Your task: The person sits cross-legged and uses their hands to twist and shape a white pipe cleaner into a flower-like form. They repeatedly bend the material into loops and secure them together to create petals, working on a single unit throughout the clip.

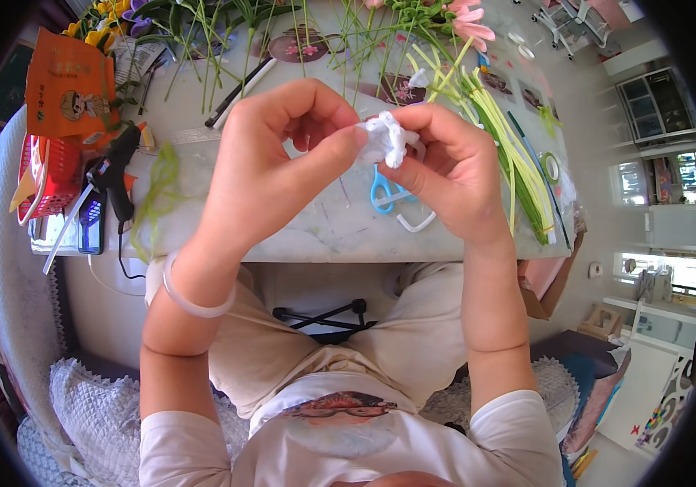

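Observation:
Both hands meet above the table around a small white fuzzy piece (389, 139), which looks like a ruffled flower head of chenille stem. My left hand (287, 140) pinches its left edge between thumb and forefinger. From the other side, my right hand (454, 158) grips it with thumb and bent fingers, which hide part of it. Just below the right hand lie light-blue-handled scissors (381, 193), partly covered by that hand. A bent white stem piece (416, 224) rests near them on the marble-patterned table (299, 225).
Green chenille stems (509, 146) lie bundled at right beside a roll of green tape (549, 167). A black glue gun (118, 170), a red basket (59, 182) and an orange packet (68, 91) stand at left. Pink flowers (469, 24) and long green stems cover the far side.

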Tool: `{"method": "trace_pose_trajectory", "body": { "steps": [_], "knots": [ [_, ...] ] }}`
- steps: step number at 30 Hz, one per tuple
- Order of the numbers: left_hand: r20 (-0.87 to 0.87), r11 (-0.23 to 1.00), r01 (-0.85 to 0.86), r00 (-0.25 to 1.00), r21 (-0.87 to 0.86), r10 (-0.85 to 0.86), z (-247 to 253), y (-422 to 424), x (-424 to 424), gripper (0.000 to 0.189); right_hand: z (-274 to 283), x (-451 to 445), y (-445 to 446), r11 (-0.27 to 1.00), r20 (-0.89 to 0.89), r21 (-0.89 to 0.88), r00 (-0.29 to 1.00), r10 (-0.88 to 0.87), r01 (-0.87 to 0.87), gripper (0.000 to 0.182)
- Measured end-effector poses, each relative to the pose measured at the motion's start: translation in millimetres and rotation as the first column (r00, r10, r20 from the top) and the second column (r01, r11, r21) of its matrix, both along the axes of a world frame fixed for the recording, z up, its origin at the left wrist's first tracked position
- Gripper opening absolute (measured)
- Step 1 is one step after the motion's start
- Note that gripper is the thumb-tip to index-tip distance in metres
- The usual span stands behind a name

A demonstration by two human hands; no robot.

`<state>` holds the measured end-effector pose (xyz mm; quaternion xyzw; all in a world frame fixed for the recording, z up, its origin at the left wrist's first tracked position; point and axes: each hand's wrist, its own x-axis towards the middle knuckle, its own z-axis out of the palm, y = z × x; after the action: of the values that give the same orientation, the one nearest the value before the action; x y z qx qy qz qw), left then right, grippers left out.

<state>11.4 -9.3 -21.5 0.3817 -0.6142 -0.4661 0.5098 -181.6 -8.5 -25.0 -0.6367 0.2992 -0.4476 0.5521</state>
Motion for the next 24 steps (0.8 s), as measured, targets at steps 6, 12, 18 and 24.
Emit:
{"method": "trace_pose_trajectory", "body": {
  "steps": [6,12,18,24],
  "knots": [
    [-0.074,0.987,0.035,0.997,0.159,-0.024,2,0,2,0.009,0,3,-5,0.953,-0.007,-0.271,0.989,-0.145,0.138,0.032],
    [0.068,0.959,-0.227,0.968,-0.171,0.241,-11,-6,-5,0.008,0,-3,-2,0.861,-0.199,-0.397,0.886,-0.419,0.318,0.042],
    [0.154,0.874,-0.249,0.928,-0.418,0.338,-13,-3,-15,0.013,-8,20,3,0.927,-0.076,-0.212,0.940,-0.333,0.311,0.026],
    [0.215,0.859,-0.189,0.922,-0.476,0.322,-13,-1,-21,0.012,-11,20,7,0.859,-0.128,-0.310,0.877,-0.462,0.407,0.018]
  ]
}}
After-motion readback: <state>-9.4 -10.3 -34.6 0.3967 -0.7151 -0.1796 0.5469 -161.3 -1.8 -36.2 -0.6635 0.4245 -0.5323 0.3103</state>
